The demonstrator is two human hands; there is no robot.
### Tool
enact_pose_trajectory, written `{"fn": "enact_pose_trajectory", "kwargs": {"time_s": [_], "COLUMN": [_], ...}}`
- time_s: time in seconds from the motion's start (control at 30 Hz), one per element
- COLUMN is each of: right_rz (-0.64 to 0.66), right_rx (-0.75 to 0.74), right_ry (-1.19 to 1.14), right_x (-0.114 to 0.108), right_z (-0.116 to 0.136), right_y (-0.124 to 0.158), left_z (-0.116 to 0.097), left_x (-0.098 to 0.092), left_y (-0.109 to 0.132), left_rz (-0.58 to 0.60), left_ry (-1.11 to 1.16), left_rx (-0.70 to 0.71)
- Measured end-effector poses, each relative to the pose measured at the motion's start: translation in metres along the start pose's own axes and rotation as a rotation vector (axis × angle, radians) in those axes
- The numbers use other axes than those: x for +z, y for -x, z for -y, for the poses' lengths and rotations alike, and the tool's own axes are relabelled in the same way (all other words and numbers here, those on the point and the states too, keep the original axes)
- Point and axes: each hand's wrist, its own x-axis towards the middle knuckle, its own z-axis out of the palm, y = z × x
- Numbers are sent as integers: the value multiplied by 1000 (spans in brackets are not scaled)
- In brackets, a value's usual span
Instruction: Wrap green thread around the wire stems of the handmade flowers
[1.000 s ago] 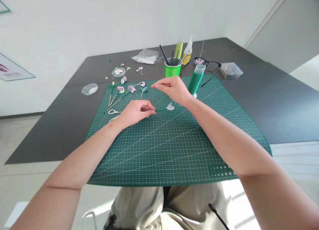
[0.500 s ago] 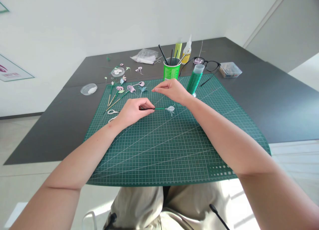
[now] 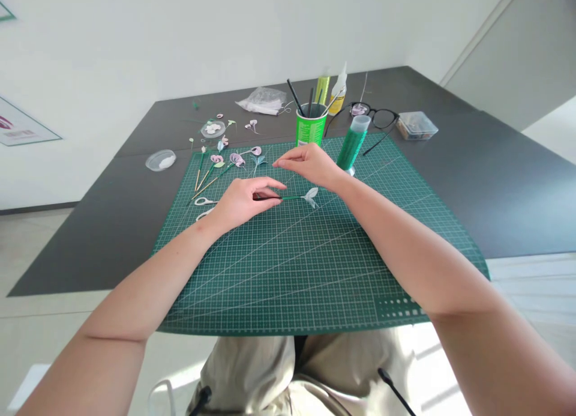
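Over the middle of the cutting mat (image 3: 288,272), my left hand (image 3: 247,201) is closed on the dark stem of a handmade flower (image 3: 310,197). Its stem is partly wrapped in green and points right, ending in pale blue petals. The index finger is lifted a little off the stem. My right hand (image 3: 308,164) hovers just beyond the flower, thumb and fingers pinched together; anything between the fingertips is too fine to make out. White-handled scissors (image 3: 204,201) lie partly hidden behind my left hand.
Several finished flowers on sticks (image 3: 216,161) lie at the mat's far left. A green cup (image 3: 310,128) of tools, a spool of green thread (image 3: 353,144), a glue bottle (image 3: 338,95), eyeglasses (image 3: 382,119) and a clear box (image 3: 417,126) stand or lie behind.
The flower has turned, so its petals show at a different angle. My left index finger has lifted and stretched out. My right hand has hardly moved.
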Motion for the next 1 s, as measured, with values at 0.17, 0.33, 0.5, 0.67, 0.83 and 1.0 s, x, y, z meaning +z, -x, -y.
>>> {"fn": "enact_pose_trajectory", "kwargs": {"time_s": [0.17,0.33,0.5,0.67,0.83,1.0], "right_rz": [18,145,104,25,-81,-167], "right_rx": [126,158,105,114,131,225], "right_ry": [-158,-535,-608,-466,-346,-318], "right_x": [-3,-13,-19,-22,-27,-28], "right_z": [4,11,14,12,7,-2], "right_y": [3,6,5,3,0,-5], "left_z": [4,8,17,24,16,9], "left_x": [0,0,-3,-6,-5,-1], "left_y": [-1,-3,-8,-13,-11,-7], "left_rz": [-11,-32,-126,-188,-76,-61], "left_ry": [-94,-228,-132,92,227,356], "left_rx": [30,21,-109,-232,-206,-116]}}
